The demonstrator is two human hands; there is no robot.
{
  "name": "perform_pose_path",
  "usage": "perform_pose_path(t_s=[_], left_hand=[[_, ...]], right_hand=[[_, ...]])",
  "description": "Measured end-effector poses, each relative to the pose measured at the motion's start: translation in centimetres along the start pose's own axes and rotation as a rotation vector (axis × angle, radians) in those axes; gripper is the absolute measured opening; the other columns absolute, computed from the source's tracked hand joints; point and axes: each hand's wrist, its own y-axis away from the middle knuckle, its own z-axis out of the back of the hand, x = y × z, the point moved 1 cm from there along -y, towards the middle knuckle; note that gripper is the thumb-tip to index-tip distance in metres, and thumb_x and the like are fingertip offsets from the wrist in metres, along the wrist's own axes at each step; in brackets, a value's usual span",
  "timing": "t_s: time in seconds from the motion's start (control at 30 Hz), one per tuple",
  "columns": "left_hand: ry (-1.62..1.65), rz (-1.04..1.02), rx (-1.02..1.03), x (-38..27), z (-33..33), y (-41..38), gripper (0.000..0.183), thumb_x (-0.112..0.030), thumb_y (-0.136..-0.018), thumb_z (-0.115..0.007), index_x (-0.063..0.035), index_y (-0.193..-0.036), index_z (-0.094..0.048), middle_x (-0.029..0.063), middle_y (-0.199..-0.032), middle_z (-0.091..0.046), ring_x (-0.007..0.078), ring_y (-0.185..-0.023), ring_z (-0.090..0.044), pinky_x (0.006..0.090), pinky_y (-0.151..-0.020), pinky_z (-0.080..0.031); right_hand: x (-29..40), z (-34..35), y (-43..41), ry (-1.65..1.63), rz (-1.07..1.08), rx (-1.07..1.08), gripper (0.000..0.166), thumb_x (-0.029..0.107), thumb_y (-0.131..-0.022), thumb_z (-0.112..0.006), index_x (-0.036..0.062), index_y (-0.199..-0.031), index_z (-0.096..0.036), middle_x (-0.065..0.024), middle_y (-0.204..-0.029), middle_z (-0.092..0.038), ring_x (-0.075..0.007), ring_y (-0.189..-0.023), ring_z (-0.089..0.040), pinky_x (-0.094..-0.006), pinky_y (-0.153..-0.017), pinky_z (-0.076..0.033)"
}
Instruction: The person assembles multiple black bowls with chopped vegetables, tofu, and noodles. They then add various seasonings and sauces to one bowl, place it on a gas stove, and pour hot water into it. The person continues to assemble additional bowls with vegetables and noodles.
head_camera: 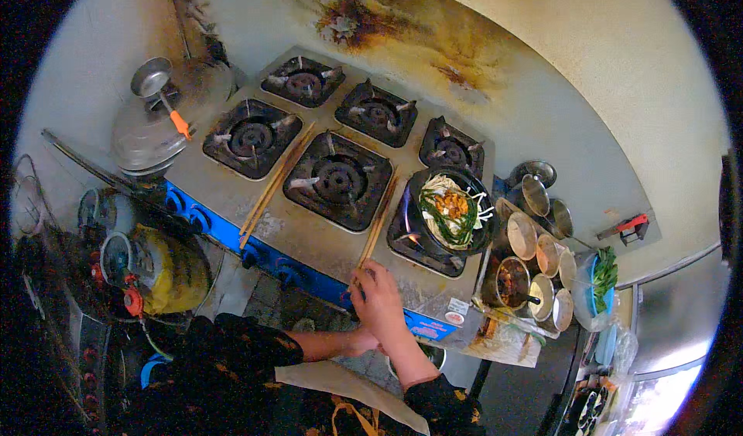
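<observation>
A gas stove with several burners [338, 179] lies before me. On its lit front right burner, a black pot [486, 236] holds noodles, green vegetables, enoki mushrooms and an orange-brown topping [451, 205]; flame shows at its left side. My right hand [380, 297] is at the stove's front edge, its fingers at the near end of long wooden chopsticks [380, 218]; whether they grip them is unclear. My left hand [364, 341] is low beside the right wrist, its fingers mostly hidden behind it. Another pair of long chopsticks [273, 189] rests between the left and middle burners.
Seasoning containers [522, 236], one with a dark red sauce [513, 282], stand right of the stove. Beyond them is a tub of leafy greens [605, 279]. A ladle with an orange handle [180, 124] lies on lids at the left, above a yellow gas cylinder [177, 273].
</observation>
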Motion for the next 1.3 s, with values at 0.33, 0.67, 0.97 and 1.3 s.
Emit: perform_pose_path(t_s=[0.33,0.67,0.97,1.3], left_hand=[[-0.126,0.043,0.063,-0.1,0.4,1.3,0.041,-0.035,-0.083,-0.05,-0.0081,-0.113,-0.049,0.0125,-0.1,-0.057,0.0267,-0.094,-0.054,0.0375,-0.079,-0.044],[-0.385,0.096,0.182,0.5,5.7,4.3,0.042,-0.035,-0.082,-0.05,-0.0099,-0.116,-0.047,0.014,-0.102,-0.057,0.029,-0.095,-0.054,0.0391,-0.08,-0.043],[-0.927,0.235,0.163,3.1,27.1,21.2,0.044,-0.035,-0.081,-0.05,-0.0137,-0.119,-0.045,0.0148,-0.1,-0.058,0.0317,-0.092,-0.055,0.0412,-0.078,-0.044],[-0.396,0.298,-0.649,-13.3,56.6,40.1,0.041,-0.032,-0.082,-0.057,-0.0091,-0.116,-0.051,0.0126,-0.101,-0.06,0.0244,-0.09,-0.058,0.0339,-0.075,-0.046]], right_hand=[[1.1,0.4,2.3,-0.146,-0.024,-0.037,0.027,0.01,-0.072,-0.062,0.0061,-0.098,-0.056,-0.0137,-0.103,-0.052,-0.0324,-0.095,-0.051,-0.038,-0.082,-0.043],[7.1,0.9,0.1,-0.204,0.107,0.1,0.027,0.014,-0.075,-0.058,0.0059,-0.1,-0.053,-0.0125,-0.102,-0.051,-0.0302,-0.092,-0.052,-0.0372,-0.079,-0.046],[17.9,-8.2,-13.4,-0.21,0.128,0.288,0.03,0.015,-0.077,-0.06,0.0068,-0.105,-0.054,-0.0142,-0.108,-0.051,-0.0324,-0.098,-0.052,-0.0365,-0.081,-0.045],[27.6,-33.0,-40.6,0.072,0.057,0.357,0.054,0.021,-0.077,-0.059,0.0112,-0.124,-0.035,-0.0183,-0.114,-0.046,-0.0322,-0.106,-0.046,-0.0369,-0.086,-0.041]])
